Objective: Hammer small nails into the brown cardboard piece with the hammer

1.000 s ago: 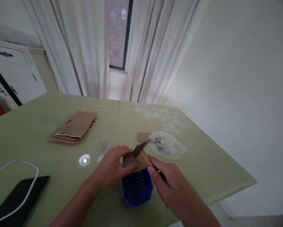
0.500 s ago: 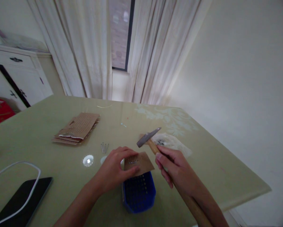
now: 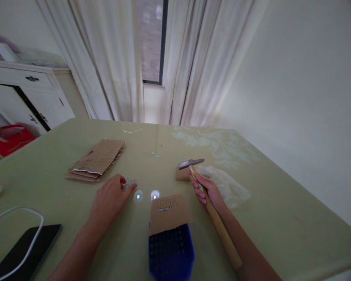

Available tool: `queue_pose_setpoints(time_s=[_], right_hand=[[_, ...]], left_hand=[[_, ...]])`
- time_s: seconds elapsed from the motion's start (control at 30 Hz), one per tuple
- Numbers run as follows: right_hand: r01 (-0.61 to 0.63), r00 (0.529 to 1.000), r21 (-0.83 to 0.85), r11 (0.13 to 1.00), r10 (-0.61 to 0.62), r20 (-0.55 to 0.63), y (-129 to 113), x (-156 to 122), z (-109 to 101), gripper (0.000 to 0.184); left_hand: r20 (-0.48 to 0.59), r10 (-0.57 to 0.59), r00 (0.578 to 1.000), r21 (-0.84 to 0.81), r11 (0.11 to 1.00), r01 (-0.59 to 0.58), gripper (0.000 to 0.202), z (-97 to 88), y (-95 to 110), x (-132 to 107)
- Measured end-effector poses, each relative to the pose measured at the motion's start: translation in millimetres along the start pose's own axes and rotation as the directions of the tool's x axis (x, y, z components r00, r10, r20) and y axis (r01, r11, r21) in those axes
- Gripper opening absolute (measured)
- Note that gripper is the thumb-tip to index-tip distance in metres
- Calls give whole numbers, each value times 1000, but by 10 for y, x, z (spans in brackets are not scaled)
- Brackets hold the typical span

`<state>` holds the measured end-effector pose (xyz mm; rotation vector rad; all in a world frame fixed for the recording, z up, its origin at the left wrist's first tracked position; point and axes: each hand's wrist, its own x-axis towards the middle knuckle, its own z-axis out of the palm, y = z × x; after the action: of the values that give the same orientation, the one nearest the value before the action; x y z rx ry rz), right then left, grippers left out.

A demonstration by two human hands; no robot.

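Observation:
My right hand (image 3: 207, 190) grips a wooden-handled hammer (image 3: 210, 207) just below its metal head, which is held up above the table. My left hand (image 3: 111, 199) reaches over the small pile of nails (image 3: 129, 183), fingertips pinched at them. Between my hands a brown perforated cardboard piece (image 3: 169, 212) lies on top of a blue perforated plastic basket (image 3: 171, 251), with a row of nails stuck in its far edge.
A stack of perforated cardboard sheets (image 3: 97, 160) lies at the far left. A clear plastic bag (image 3: 228, 185) and a small brown block (image 3: 182, 174) sit at the right. A dark tablet (image 3: 23, 249) with a white cable (image 3: 14, 218) is near left. The green table (image 3: 280, 210) ends at the right.
My left hand let go of the cardboard piece and moved left and away to the nails. My right hand lifted the hammer off the cardboard and drew it right.

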<state>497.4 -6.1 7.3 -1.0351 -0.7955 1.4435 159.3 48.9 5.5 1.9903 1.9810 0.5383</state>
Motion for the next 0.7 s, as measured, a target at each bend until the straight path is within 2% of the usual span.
queue_pose_setpoints(time_s=[0.13,0.37,0.57,0.7], right_hand=[[-26,1000,51,998,26,4,30,1,20,43],[-60,998,84,995,58,24,90,-10,59,43],[-83,996,76,994,81,25,93,0,60,44],[-84,996,72,994,83,17,88,0,61,46]], left_hand=[[73,-21,997,100,995,13,25,47,28,15],[71,-46,996,189,981,32,20,80,79,29],[98,-61,993,186,982,42,20,69,93,23],[62,-46,997,137,990,37,19,50,94,6]])
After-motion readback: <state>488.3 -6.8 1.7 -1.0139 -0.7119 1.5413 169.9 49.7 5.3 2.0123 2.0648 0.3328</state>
